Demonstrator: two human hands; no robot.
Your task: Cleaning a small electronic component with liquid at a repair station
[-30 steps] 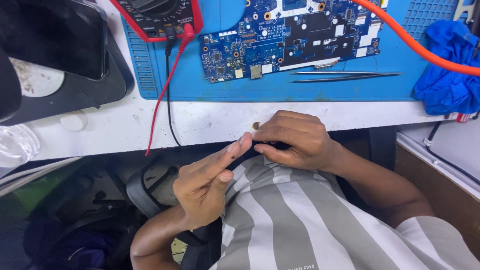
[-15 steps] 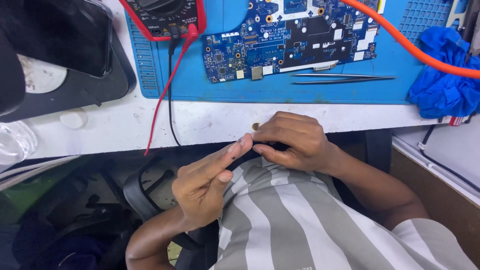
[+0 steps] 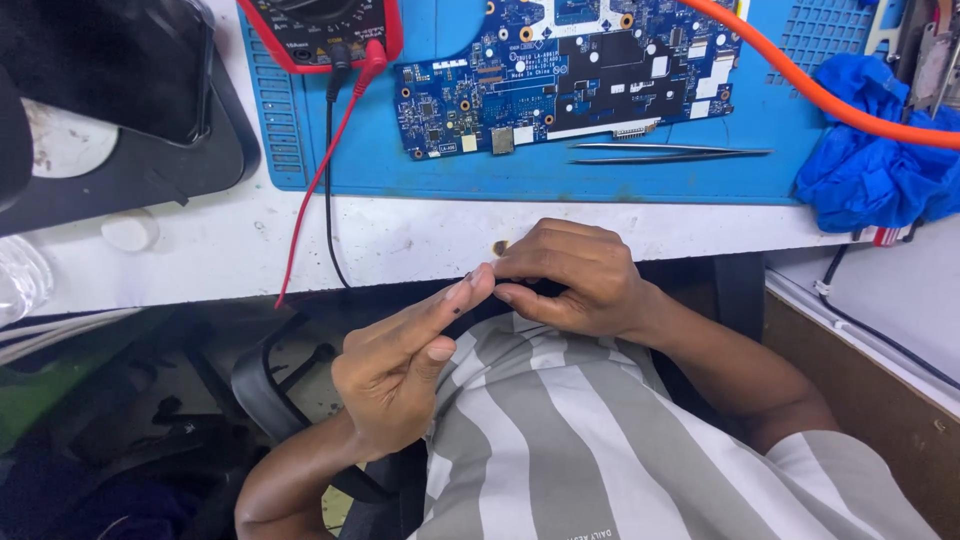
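Blue circuit board (image 3: 570, 75) lies flat on the blue work mat (image 3: 700, 175), tweezers (image 3: 670, 152) just beside its near edge, both well apart from the hands. Left hand (image 3: 400, 370) is held open, fingers extended, a small dark speck (image 3: 462, 308) on 1 fingertip. Right hand (image 3: 575, 275) is curled closed, fingertips touching the left fingertips, apparently picking at the speck. Whether it pinches anything cannot be told. Hands meet at the white bench edge (image 3: 400, 245), over the lap.

one head-worn camera looks steeply down, close over the person's lap and the white bench (image 3: 420, 240) edge.
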